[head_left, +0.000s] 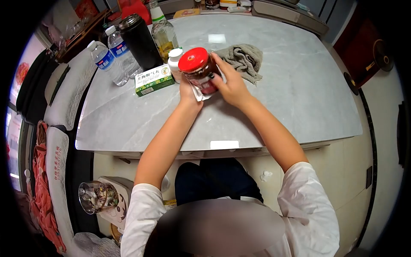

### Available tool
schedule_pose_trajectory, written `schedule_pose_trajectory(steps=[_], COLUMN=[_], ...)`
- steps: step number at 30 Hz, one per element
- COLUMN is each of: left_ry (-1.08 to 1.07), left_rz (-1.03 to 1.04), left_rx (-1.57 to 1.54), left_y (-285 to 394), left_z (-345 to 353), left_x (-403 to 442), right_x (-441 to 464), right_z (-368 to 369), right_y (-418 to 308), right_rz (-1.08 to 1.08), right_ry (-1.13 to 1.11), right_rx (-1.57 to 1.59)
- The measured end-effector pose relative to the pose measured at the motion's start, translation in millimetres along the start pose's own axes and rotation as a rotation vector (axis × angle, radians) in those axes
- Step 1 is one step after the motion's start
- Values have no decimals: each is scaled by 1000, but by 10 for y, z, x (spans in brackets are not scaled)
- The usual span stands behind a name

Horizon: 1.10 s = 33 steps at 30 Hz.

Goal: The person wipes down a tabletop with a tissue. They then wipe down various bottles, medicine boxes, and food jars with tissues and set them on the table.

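A glass jar (209, 87) with a red lid (193, 59) is held tilted above the table between both hands. My right hand (233, 87) is closed on the jar's right side, with the thumb across its front. My left hand (187, 91) supports it from the lower left; most of its fingers are hidden behind the jar. A white piece that looks like tissue (199, 95) shows between my left hand and the jar's lower part. Just left of the jar stands a white pill bottle (174, 64), partly covered by it.
Left on the grey table (274, 107) are a green-and-white medicine box (154, 80), two water bottles (112, 64), a black flask (141, 45) and a glass bottle (164, 36). A crumpled grey cloth (244, 60) lies behind my right hand. A glass container (95, 197) stands on a stool lower left.
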<state>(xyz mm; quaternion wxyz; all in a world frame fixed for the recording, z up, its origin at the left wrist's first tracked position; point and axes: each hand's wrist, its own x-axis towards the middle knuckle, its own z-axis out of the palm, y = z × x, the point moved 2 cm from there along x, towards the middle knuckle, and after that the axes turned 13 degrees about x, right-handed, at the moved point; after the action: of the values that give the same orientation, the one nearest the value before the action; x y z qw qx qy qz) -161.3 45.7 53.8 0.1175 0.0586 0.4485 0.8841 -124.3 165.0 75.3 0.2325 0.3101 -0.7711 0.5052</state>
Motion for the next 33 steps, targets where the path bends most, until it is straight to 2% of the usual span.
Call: schedule_pose_trajectory(steps=[3,4,6,7,10,11,14,18,22,24,26,27,29,33], left_ry=[-11,-27,81,119,-8,-31,47,-69,-71,-16,35,55,69,100], left_rz=[87,132,372,384,286,158,36,-38,-22,27,66,131,170,327], left_rx=[-11,-105,368,463,201,67,-30,51,3,-57,-104,-17,-47,111], left_y=[54,30,30,-3,-79,-13,45,73,8,-23,-46,-39,-6,-71], left_z=[106,131,101,64,-62,5,42,-26,-48,1,2,13,24,-54], left_x=[-188,-191,-158,-189,-76,-131,-114,-24,5,-10,-1,-32,-62,18], right_x=[-51,-57,-50,-57,-29,-28,-25,-9,-3,5,-38,-60,-70,-67], right_z=[277,281,211,166,96,84,100,17,16,134,178,235,322,246], right_y=[-31,-31,-82,-42,-67,-62,-68,30,33,54,-45,-102,-167,-121], right_rz=[18,65,167,137,187,187,180,255,235,63,102,63,-15,143], right_ry=[164,161,152,149,102,107,117,47,4,122,157,184,239,199], right_rx=[25,99,242,234,238,242,263,370,412,98,9,-31,-117,93])
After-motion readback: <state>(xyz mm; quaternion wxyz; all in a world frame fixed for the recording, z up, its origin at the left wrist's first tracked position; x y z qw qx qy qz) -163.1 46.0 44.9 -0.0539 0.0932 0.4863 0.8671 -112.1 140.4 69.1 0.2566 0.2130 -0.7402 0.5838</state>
